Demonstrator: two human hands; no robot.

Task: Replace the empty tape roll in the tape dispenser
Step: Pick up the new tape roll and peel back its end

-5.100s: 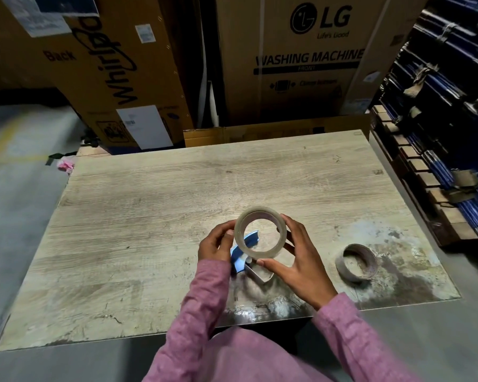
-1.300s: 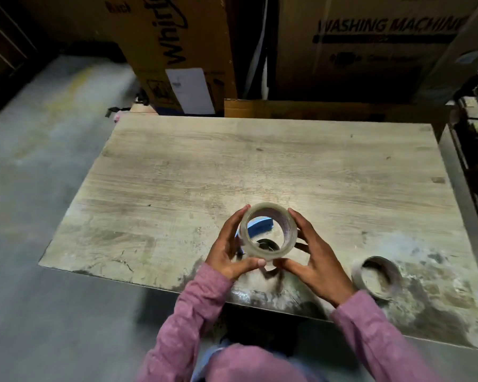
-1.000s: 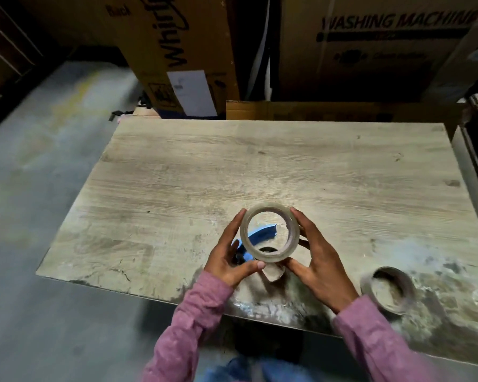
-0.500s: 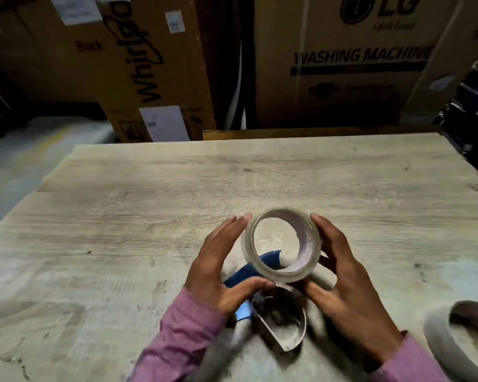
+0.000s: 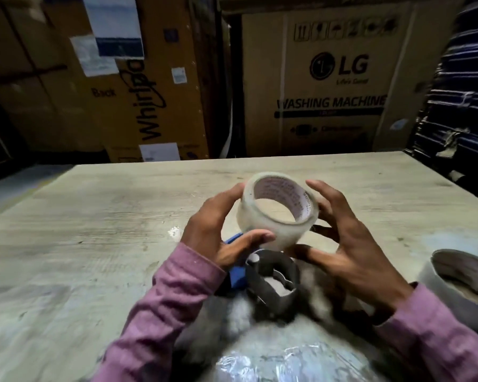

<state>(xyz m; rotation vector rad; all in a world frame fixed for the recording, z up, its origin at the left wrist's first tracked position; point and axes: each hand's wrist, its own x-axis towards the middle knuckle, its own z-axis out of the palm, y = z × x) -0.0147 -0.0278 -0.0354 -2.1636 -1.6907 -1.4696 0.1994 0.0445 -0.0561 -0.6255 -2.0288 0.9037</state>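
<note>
Since half a second ago we have tipped the clear tape roll (image 5: 276,209) flatter, our left hand (image 5: 221,232) and right hand (image 5: 340,244) gripping its sides above the dispenser (image 5: 271,282) on the table (image 5: 94,230), the empty roll (image 5: 464,282) lying at right.

Two hands, the left (image 5: 218,230) and the right (image 5: 351,244), with one full tape roll (image 5: 276,210) between their fingers. One dispenser (image 5: 268,279) sits just under the fingertips, and one empty core (image 5: 461,282) lies well off to the outside of the right hand's fingers, all on one table (image 5: 94,216). Beyond the fingertips I count two big printed cartons, the Whirlpool one (image 5: 149,106) and the LG one (image 5: 337,86), and two pink sleeves, left (image 5: 160,312) and right (image 5: 431,334), behind the wrists.
</note>
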